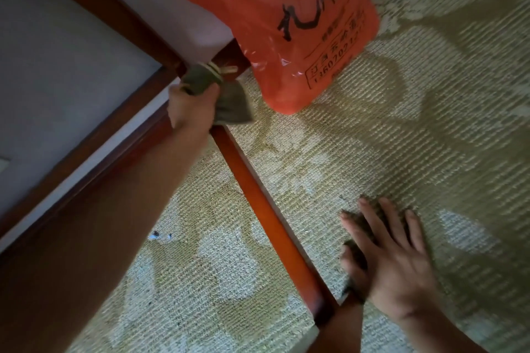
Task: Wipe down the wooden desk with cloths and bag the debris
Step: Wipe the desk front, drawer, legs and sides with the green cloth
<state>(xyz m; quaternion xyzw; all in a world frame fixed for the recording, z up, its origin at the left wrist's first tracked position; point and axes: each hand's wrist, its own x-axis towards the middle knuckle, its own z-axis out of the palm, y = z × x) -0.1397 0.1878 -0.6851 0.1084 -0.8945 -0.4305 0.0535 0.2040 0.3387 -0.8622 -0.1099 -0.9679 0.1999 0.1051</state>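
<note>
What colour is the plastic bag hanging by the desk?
Orange-red plastic bag with black printed characters, seen in the head view.

Orange plastic bag (286,23) at upper centre of frame, large black brush-style Chinese characters, first reads 九, the rest blurred, boxed small print below, digits 13607021 partly legible, remaining lines unreadable

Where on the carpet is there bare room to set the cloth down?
Bare carpet lies right of the orange bag and beyond the right hand, which is flat on the floor. It is crowded at the desk corner, where the left hand grips a dark cloth beside the bag; a small scrap lies left of the wooden rail.
</note>
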